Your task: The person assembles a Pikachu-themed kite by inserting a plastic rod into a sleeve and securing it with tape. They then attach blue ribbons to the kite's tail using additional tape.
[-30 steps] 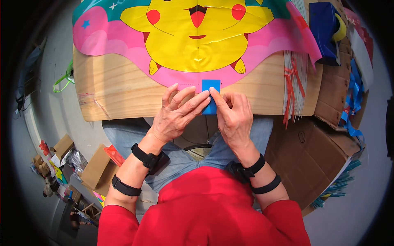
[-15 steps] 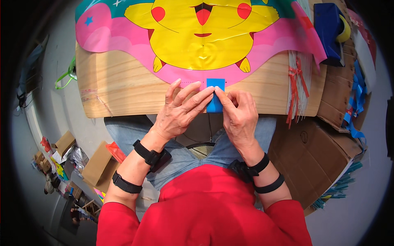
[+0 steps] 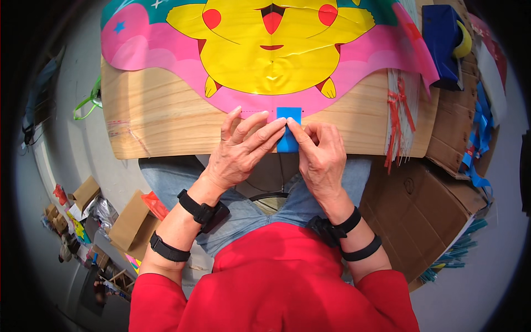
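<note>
Both hands are down at the near edge of the wooden surface (image 3: 166, 116), working on a small blue strip (image 3: 289, 127). It's a plain, bright blue rectangle, standing lengthwise away from the person, its upper end lying on the pink border of the big foil kite (image 3: 265, 55) and its lower end reaching over the bare wood toward the surface's near edge. The left hand (image 3: 240, 152) lies flat, fingers spread and stretched out, fingertips pressing right beside and onto the strip's left side. The right hand (image 3: 321, 155) has its fingers curled in narrow, thumb and forefinger pinched together on the strip's right edge. The two hands touch at the fingertips over the blue.

The kite itself is glossy, a yellow cartoon creature with red cheeks on pink and teal, spreading over most of the far half of the surface. Its lower pink rim runs just above the knuckles.

For room: the wood is bare to the left of the left hand, a broad open patch. To the right, a bundle of thin sticks with red ties (image 3: 399, 105) lies across the surface near the right hand, and beyond it cardboard boxes (image 3: 437, 205) crowd the side. A dark blue tape dispenser (image 3: 442, 44) sits at the far right corner.
</note>
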